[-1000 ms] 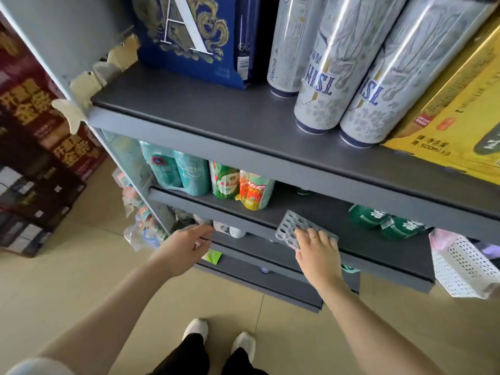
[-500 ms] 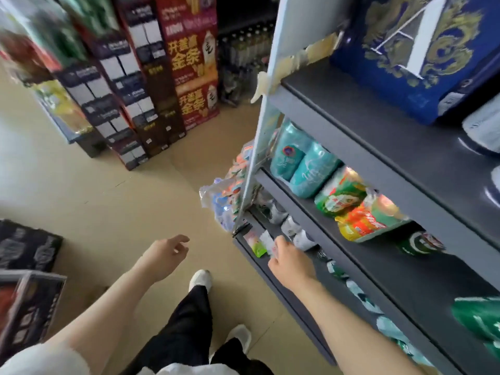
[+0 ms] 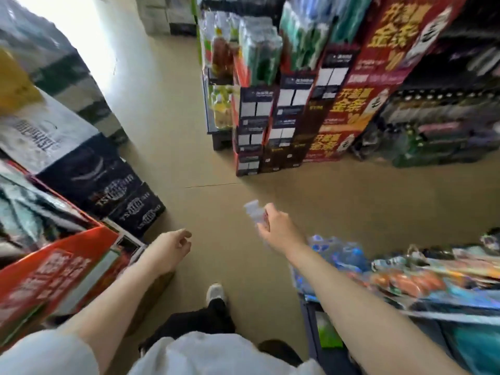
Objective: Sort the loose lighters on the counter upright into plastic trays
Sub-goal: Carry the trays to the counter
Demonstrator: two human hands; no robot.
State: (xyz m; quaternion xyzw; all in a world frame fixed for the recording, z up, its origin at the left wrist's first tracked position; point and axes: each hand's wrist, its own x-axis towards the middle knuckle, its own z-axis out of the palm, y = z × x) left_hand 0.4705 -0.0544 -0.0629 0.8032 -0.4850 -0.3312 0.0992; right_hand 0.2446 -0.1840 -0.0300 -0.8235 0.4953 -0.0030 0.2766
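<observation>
My right hand (image 3: 278, 230) is held out over the tan floor, shut on a pale grey plastic tray (image 3: 253, 212) that sticks out blurred above my fingers. My left hand (image 3: 170, 249) hangs lower to the left with its fingers loosely curled and nothing in it. No lighters and no counter are in view. The whole picture is smeared by motion.
Stacked drink cartons (image 3: 89, 182) line the left side. A tall stack of red and dark boxes (image 3: 305, 109) and bottle packs stand ahead on the right. A shelf edge with packaged goods (image 3: 405, 277) runs along the lower right. My shoe (image 3: 215, 292) is below, on open floor (image 3: 173, 131).
I have turned away from the grey shelf toward the aisle. My right hand took the tray off the shelf and now carries it. My left hand has come off the shelf.
</observation>
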